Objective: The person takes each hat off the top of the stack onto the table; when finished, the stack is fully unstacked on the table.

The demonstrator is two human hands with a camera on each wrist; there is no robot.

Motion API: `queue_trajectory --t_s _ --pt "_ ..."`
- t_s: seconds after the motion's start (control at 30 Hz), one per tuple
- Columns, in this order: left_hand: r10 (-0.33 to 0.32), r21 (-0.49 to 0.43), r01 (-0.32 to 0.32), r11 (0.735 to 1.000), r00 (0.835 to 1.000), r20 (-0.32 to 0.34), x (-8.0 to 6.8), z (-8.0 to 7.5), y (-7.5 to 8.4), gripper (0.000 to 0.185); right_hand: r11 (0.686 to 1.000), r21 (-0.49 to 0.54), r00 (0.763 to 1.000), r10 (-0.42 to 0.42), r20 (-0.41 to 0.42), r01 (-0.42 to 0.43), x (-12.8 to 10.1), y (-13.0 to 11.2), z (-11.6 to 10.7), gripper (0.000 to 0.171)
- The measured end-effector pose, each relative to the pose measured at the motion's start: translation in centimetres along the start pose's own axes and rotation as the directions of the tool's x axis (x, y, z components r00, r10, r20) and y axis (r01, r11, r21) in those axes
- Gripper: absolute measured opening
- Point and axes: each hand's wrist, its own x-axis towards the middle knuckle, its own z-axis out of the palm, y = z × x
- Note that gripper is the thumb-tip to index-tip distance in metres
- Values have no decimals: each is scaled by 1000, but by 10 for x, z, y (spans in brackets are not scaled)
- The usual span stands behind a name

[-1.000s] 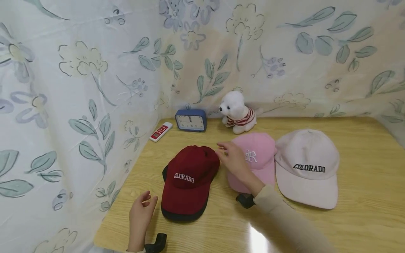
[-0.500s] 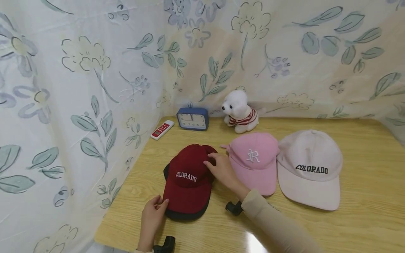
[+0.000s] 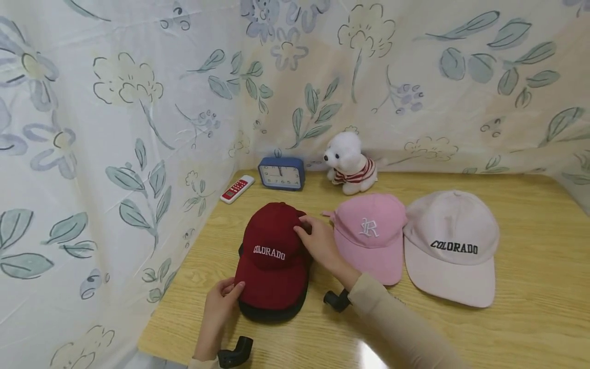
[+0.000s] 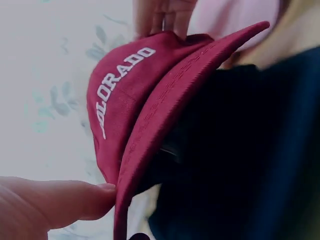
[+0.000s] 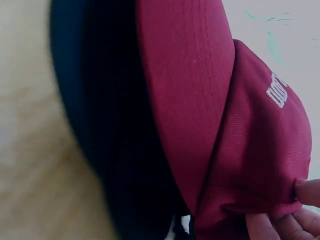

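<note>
Both hands hold the red cap point(image 3: 273, 256): the left hand point(image 3: 216, 313) pinches the near-left edge of its brim, the thumb pressed to the rim as the left wrist view shows, and the right hand point(image 3: 320, 245) has its fingers curled on the right side of the crown. The cap sits at the left end of a row of three on the wooden table point(image 3: 530, 328), its brim pointing toward the person and tipped up off a dark cap point(image 3: 272, 311) lying underneath, whose black edge shows just beyond the red brim.

The step in hand looks like lifting the red cap clear of the one below. To do it well, I judge that both hands should rise together and keep the brim level, so the stiff peak does not drag the dark cap along; the crown fingers should press lightly, since the soft panels dent easily.

The red cap is a tightly woven cloth with rows of stitching curving along the brim and white raised lettering on the front. Its crown is rounded and pliable; the brim is firm and gently arched. Just beside it lies a pink cap point(image 3: 371, 236) with a fuzzier, suede-like face and a white monogram, then a pale cap point(image 3: 454, 246) with black lettering. The table is smooth, glossy wood grain.
</note>
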Motion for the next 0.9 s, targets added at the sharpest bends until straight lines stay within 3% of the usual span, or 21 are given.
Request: queue_trajectory --t_s 0.23,0.4,0.53,0.7,0.9 --pt "45 -114 -45 992 999 -2 2 -3 32 48 996 79 998 -45 -51 49 19 -22 -33 20" --pt "98 -193 -90 977 995 29 6 9 59 38 995 62 993 -75 -86 81 30 -29 -71 21" --pt "173 -274 -147 950 982 73 14 30 81 27 994 46 987 -90 -134 97 34 -26 -107 20" --pt "268 -339 -205 918 952 151 22 64 105 26 998 23 984 -50 -173 55 39 -15 -151 21" --pt "319 -405 -192 894 908 272 13 114 126 27 991 -130 978 -51 -204 24 32 6 -207 26"
